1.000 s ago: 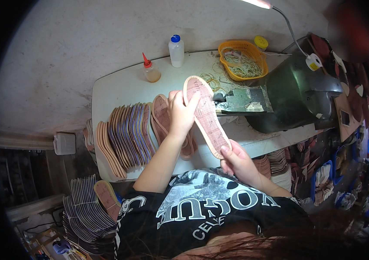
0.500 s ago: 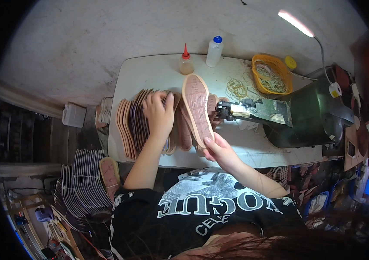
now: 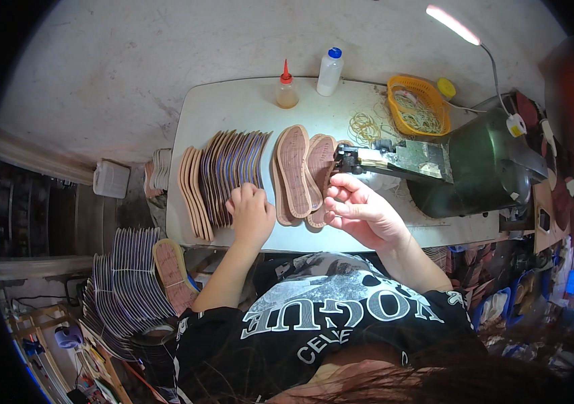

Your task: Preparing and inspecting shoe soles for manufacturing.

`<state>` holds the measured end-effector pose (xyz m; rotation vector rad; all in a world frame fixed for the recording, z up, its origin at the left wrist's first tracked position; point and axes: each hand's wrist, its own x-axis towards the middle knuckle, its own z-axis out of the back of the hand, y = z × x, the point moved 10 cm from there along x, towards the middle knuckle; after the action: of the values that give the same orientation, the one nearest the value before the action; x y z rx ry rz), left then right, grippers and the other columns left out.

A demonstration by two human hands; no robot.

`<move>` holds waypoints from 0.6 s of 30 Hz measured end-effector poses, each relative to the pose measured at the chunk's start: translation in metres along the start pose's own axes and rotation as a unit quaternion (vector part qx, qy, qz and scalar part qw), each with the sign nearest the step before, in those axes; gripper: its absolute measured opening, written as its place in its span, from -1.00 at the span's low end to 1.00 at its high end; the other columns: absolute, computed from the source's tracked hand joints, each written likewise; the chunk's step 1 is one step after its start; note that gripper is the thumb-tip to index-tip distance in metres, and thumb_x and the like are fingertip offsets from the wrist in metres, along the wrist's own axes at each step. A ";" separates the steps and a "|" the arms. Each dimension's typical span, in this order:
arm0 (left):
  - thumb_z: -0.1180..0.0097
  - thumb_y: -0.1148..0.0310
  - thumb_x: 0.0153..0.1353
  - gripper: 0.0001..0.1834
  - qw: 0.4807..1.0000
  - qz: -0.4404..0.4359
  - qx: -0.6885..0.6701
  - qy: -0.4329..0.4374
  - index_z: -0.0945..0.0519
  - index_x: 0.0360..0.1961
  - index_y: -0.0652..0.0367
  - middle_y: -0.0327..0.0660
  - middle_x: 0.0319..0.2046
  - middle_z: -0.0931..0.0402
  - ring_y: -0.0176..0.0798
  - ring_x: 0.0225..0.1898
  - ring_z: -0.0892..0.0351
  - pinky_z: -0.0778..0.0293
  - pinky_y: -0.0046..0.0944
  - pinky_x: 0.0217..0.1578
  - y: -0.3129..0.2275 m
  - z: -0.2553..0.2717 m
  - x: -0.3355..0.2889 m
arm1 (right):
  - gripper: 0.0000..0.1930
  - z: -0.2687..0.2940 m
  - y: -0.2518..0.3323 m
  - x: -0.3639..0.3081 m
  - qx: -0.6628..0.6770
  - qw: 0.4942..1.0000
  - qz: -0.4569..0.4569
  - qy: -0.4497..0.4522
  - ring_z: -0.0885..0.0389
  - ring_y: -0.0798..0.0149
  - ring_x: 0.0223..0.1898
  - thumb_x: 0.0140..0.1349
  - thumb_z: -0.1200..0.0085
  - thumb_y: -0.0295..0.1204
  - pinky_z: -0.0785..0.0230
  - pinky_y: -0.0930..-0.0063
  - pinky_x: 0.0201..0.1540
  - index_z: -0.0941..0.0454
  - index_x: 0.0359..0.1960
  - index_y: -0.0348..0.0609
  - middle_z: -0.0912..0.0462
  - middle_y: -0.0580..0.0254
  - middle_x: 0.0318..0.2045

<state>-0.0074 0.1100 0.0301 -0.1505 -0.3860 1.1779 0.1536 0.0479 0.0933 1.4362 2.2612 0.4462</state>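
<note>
A row of insoles point(image 3: 233, 158) stands on edge on the white table, packed side by side. My left hand point(image 3: 251, 212) is at the row's near right end; its fingers are bent and pressed together against the last insoles, tips partly hidden. To the right, a brown insole with a pale stitched rim point(image 3: 293, 168) lies flat on top of other insoles. More flat insoles point(image 3: 320, 161) overlap beside it, partly under the sewing machine's head point(image 3: 349, 160). My right hand point(image 3: 366, 212) is just in front of that head, palm turned up, fingers loosely curled and apart, holding nothing.
The green sewing machine point(image 3: 475, 165) fills the table's right side, with a lit lamp point(image 3: 453, 25) above. Behind are a red-tipped bottle point(image 3: 287, 91), a blue-capped bottle point(image 3: 330, 72) and a yellow basket of bands point(image 3: 418, 108). Bundled insoles point(image 3: 128, 283) stack at lower left.
My right hand has let go of the insole, which now lies flat on the others, and moved right. My left hand has come down from the row's top to its near end.
</note>
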 end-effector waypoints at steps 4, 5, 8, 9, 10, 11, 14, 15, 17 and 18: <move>-0.03 0.49 -0.05 -0.90 0.986 0.040 -0.144 -0.073 -0.35 -0.55 0.21 -0.12 -0.29 -0.34 -0.01 -0.14 -0.27 -0.17 -0.04 -0.10 0.009 0.019 0.001 | -0.69 0.003 0.008 -0.004 0.006 0.997 0.016 -0.069 -0.60 0.47 -0.26 0.17 -0.17 -0.56 -0.40 0.51 -0.24 -0.43 -0.05 -0.09 -0.61 0.40 -0.31; -0.01 0.51 -0.04 -0.90 0.974 0.044 -0.198 -0.103 -0.33 -0.54 0.22 -0.10 -0.30 -0.33 -0.01 -0.16 -0.25 -0.17 -0.06 -0.10 0.011 0.026 0.000 | -0.73 0.000 0.010 -0.003 0.016 0.998 0.019 -0.050 -0.59 0.49 -0.30 0.19 -0.16 -0.53 -0.39 0.55 -0.27 -0.45 -0.08 -0.11 -0.61 0.38 -0.31; 0.03 0.55 -0.01 -0.89 0.954 0.050 -0.266 -0.128 -0.29 -0.52 0.25 -0.06 -0.31 -0.30 -0.05 -0.20 -0.24 -0.20 -0.15 -0.12 0.003 0.043 -0.003 | -0.83 0.000 0.010 -0.003 0.015 0.999 0.033 -0.015 -0.54 0.53 -0.40 0.25 -0.12 -0.45 -0.37 0.62 -0.33 -0.49 -0.15 -0.14 -0.60 0.36 -0.35; 0.02 0.55 0.00 -0.88 0.932 0.042 -0.330 -0.144 -0.28 -0.52 0.25 -0.04 -0.31 -0.29 -0.07 -0.21 -0.24 -0.20 -0.16 -0.13 -0.002 0.049 -0.005 | -0.86 0.000 0.010 -0.003 0.004 0.999 0.041 0.000 -0.51 0.55 -0.46 0.29 -0.09 -0.39 -0.35 0.64 -0.36 -0.51 -0.20 -0.16 -0.59 0.35 -0.38; 0.02 0.55 0.01 -0.88 0.905 0.035 -0.392 -0.160 -0.28 -0.52 0.26 -0.02 -0.30 -0.28 -0.10 -0.22 -0.25 -0.21 -0.17 -0.14 -0.007 0.055 -0.007 | -0.86 0.003 0.011 -0.003 0.003 0.999 0.043 -0.001 -0.51 0.55 -0.46 0.29 -0.09 -0.39 -0.35 0.64 -0.36 -0.51 -0.20 -0.16 -0.59 0.35 -0.38; 0.02 0.55 0.01 -0.88 0.906 0.035 -0.390 -0.160 -0.28 -0.52 0.26 -0.02 -0.30 -0.28 -0.10 -0.22 -0.25 -0.21 -0.17 -0.14 -0.012 0.060 -0.009 | -0.82 0.001 0.012 -0.003 -0.040 0.998 0.046 0.023 -0.43 0.55 -0.50 0.32 -0.04 -0.29 -0.26 0.66 -0.40 -0.51 -0.26 -0.15 -0.57 0.39 -0.43; 0.01 0.54 0.03 -0.88 0.893 -0.036 -0.393 -0.216 -0.29 -0.50 0.26 0.02 -0.30 -0.26 -0.11 -0.22 -0.27 -0.23 -0.19 -0.15 -0.040 0.087 -0.016 | -0.66 0.032 0.023 0.005 -0.099 0.984 0.065 0.130 -0.42 0.50 -0.45 0.36 0.06 -0.11 -0.23 0.65 -0.37 -0.52 -0.32 -0.16 -0.55 0.37 -0.38; 0.00 0.54 0.04 -0.89 0.896 -0.054 -0.380 -0.222 -0.31 -0.50 0.25 0.02 -0.30 -0.26 -0.10 -0.21 -0.27 -0.23 -0.18 -0.14 -0.049 0.094 -0.020 | -0.58 0.022 0.025 0.006 -0.111 0.967 0.075 0.215 -0.48 0.45 -0.36 0.37 0.11 -0.03 -0.29 0.62 -0.30 -0.53 -0.32 -0.17 -0.55 0.31 -0.29; -0.02 0.54 0.05 -0.92 0.902 -0.109 -0.347 -0.233 -0.36 -0.48 0.25 0.03 -0.29 -0.27 -0.07 -0.20 -0.28 -0.23 -0.13 -0.15 -0.066 0.099 -0.024 | -0.54 0.018 0.019 0.006 -0.251 0.955 0.122 0.103 -0.48 0.39 -0.22 0.36 0.12 0.01 -0.32 0.54 -0.17 -0.51 -0.19 -0.19 -0.51 0.26 -0.16; -0.07 0.52 -0.01 -0.87 0.904 -0.143 -0.332 -0.229 -0.35 -0.49 0.20 0.01 -0.26 -0.27 -0.09 -0.20 -0.27 -0.22 -0.14 -0.13 -0.080 0.097 -0.025 | -0.48 0.012 0.025 0.001 -0.382 0.909 0.167 -0.015 -0.48 0.32 -0.08 0.34 0.14 0.06 -0.34 0.47 -0.04 -0.48 -0.07 -0.20 -0.46 0.21 -0.04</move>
<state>0.0176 0.0484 0.1395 -0.3966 -1.1858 0.7402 0.1786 0.0597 0.0950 1.3506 1.5066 1.2395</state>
